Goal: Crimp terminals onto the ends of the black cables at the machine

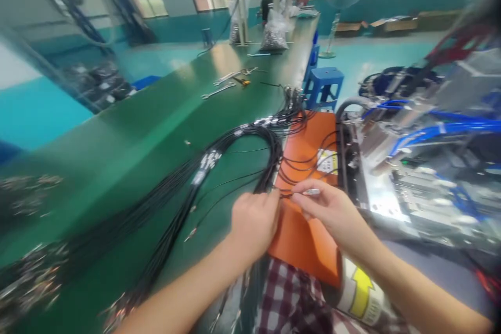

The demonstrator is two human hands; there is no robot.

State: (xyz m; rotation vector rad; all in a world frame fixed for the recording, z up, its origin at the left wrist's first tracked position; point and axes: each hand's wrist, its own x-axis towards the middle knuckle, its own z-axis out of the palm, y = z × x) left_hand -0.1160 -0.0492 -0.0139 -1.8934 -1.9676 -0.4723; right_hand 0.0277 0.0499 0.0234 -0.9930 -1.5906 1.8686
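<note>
My left hand (256, 219) is closed in a fist around thin black cables at the table's right edge. Just to its right, my right hand (323, 203) pinches a black cable close to a small silver metal connector (312, 192). Between the two hands runs a short stretch of cable. A thick bundle of black cables (195, 182) curves across the green table (156, 135), tied with white labels or clear wrap. Several of its loose ends (291, 96) gather at the far edge. Beneath my hands lies an orange board (305, 245).
Several wrenches (219, 90) lie farther up the table, before a plastic bag of small parts (274, 31). On the right stands a machine (422, 182) with blue tubes. A blue stool (324, 83) is beyond the board. More cable ends (35, 282) lie at lower left.
</note>
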